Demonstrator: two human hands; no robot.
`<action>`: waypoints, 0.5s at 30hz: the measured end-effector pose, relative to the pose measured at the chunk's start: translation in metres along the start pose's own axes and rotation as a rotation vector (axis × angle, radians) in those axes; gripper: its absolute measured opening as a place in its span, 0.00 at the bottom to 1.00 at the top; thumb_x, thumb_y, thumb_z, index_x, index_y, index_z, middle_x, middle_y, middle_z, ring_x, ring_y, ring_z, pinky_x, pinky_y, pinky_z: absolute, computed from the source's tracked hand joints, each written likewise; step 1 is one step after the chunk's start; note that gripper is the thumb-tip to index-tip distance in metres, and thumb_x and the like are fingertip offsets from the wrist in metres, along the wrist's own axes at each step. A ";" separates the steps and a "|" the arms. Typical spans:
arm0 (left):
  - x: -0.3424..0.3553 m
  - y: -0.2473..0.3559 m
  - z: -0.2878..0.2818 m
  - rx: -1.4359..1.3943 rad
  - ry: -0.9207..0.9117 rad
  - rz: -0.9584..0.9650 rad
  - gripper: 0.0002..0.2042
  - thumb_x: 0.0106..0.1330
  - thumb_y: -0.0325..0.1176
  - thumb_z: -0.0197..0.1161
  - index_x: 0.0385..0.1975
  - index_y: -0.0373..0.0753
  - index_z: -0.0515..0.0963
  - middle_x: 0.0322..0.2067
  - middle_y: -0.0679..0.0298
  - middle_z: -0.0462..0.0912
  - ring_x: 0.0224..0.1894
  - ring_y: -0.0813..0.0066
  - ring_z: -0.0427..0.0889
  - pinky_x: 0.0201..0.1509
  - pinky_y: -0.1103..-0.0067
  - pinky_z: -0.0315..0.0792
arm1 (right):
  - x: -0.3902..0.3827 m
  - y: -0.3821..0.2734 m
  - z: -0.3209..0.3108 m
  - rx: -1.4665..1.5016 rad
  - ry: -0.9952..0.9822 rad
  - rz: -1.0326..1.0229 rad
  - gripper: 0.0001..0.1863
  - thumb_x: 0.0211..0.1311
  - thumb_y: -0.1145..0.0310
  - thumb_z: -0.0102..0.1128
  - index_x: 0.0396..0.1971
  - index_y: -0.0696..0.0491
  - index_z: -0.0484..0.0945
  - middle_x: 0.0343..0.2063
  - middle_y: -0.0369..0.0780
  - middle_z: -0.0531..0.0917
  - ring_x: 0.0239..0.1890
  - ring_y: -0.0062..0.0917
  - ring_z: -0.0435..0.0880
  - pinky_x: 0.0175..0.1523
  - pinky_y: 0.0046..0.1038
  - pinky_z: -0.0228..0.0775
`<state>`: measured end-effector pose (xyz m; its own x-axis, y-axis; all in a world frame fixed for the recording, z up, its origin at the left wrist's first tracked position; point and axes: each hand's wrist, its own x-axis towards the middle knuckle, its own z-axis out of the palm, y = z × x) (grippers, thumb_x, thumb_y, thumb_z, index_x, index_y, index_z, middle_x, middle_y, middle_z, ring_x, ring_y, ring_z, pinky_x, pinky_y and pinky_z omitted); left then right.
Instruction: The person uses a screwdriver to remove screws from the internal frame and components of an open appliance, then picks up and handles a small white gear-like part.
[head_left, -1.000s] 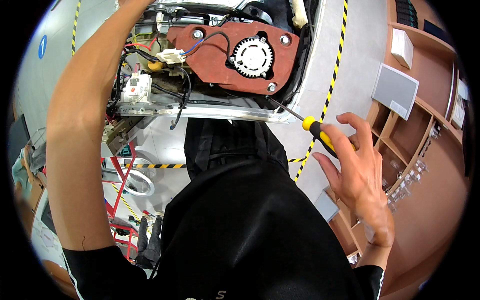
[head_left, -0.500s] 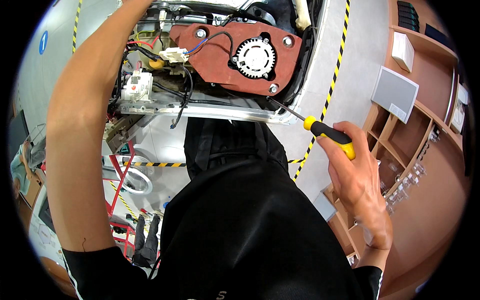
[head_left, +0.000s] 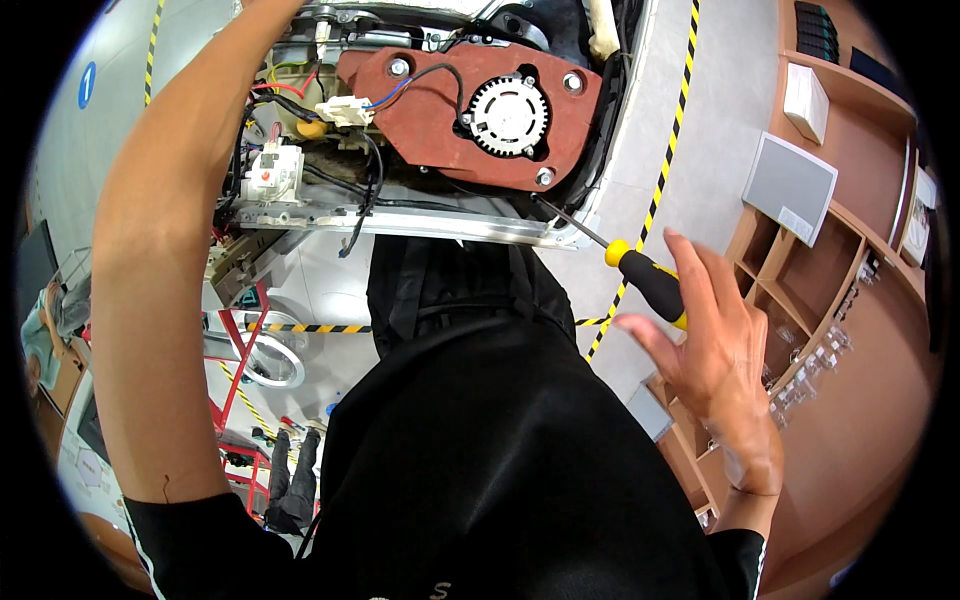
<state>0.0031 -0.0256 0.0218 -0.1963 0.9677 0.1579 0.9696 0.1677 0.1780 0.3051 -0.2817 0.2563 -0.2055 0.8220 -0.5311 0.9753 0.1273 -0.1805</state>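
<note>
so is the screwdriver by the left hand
No, the screwdriver is at the right hand, its tip near the reddish block.

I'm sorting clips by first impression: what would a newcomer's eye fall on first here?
Probably the big brick-red block at top centre, with a white toothed disc on its right half. Next comes the yellow-and-black screwdriver, slanting from just below the block's lower right corner to the spread right hand. Striped floor tape stands out right of the block.
</note>
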 end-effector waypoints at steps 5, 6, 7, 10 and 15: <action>-0.001 0.000 -0.001 0.004 -0.010 -0.008 0.36 0.63 0.61 0.55 0.65 0.41 0.64 0.67 0.53 0.62 0.69 0.53 0.58 0.68 0.54 0.55 | -0.001 0.001 -0.001 -0.030 -0.025 -0.153 0.26 0.56 0.69 0.68 0.55 0.51 0.72 0.49 0.49 0.73 0.29 0.40 0.83 0.30 0.36 0.78; -0.001 0.000 -0.001 0.003 -0.013 -0.007 0.36 0.64 0.61 0.55 0.65 0.41 0.64 0.67 0.53 0.62 0.69 0.54 0.58 0.68 0.54 0.55 | -0.002 0.001 0.000 -0.024 -0.050 -0.076 0.25 0.57 0.70 0.67 0.55 0.51 0.71 0.49 0.49 0.73 0.28 0.42 0.83 0.30 0.37 0.78; -0.001 0.001 -0.001 0.001 -0.015 -0.005 0.36 0.64 0.61 0.55 0.65 0.41 0.64 0.67 0.53 0.62 0.69 0.54 0.58 0.68 0.54 0.55 | -0.002 0.002 0.000 -0.005 -0.033 -0.039 0.24 0.57 0.72 0.66 0.55 0.52 0.72 0.49 0.49 0.73 0.28 0.42 0.83 0.30 0.37 0.78; 0.000 0.002 -0.003 0.006 0.002 0.003 0.37 0.63 0.61 0.55 0.65 0.41 0.64 0.67 0.53 0.62 0.69 0.53 0.58 0.68 0.54 0.55 | -0.002 0.004 0.002 -0.024 0.049 0.001 0.21 0.59 0.72 0.65 0.53 0.54 0.73 0.48 0.49 0.74 0.28 0.42 0.83 0.30 0.37 0.78; -0.001 0.001 -0.003 0.000 -0.035 -0.012 0.37 0.64 0.61 0.55 0.65 0.40 0.63 0.68 0.53 0.61 0.70 0.53 0.57 0.69 0.54 0.54 | -0.003 0.006 0.005 -0.074 0.010 -0.142 0.21 0.60 0.64 0.66 0.50 0.57 0.74 0.48 0.51 0.73 0.27 0.39 0.83 0.26 0.34 0.75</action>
<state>0.0039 -0.0269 0.0250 -0.2026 0.9717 0.1217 0.9673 0.1791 0.1798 0.3107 -0.2860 0.2529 -0.3409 0.7983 -0.4965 0.9400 0.2827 -0.1909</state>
